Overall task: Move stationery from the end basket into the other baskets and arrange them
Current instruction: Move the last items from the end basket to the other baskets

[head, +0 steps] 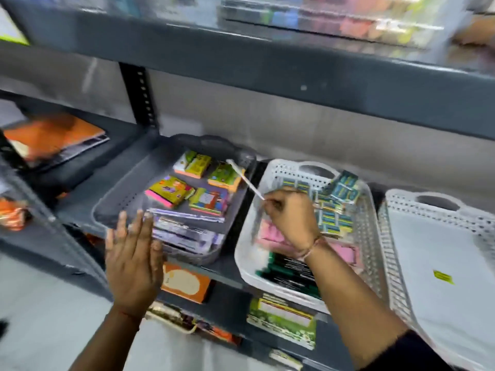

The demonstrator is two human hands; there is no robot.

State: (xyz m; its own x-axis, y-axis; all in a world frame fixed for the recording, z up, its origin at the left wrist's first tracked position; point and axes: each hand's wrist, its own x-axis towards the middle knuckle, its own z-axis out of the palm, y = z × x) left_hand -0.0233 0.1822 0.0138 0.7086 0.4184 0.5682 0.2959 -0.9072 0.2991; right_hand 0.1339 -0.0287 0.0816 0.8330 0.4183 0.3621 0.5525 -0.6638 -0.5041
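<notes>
A grey basket on the shelf holds colourful sticky-note packs and purple packets. Beside it on the right, a white basket holds small blue-green packs, pink pads and dark green items. Another white basket at the far right is almost bare, with a yellow label in it. My right hand is over the middle basket, pinching a thin white stick that points up and left over the grey basket. My left hand hovers flat and open at the grey basket's front edge.
A dark metal shelf post stands behind the grey basket. Orange books lie on the left shelf. Notebooks with orange and green covers sit on the shelf below. The upper shelf overhangs the baskets with blurred coloured items.
</notes>
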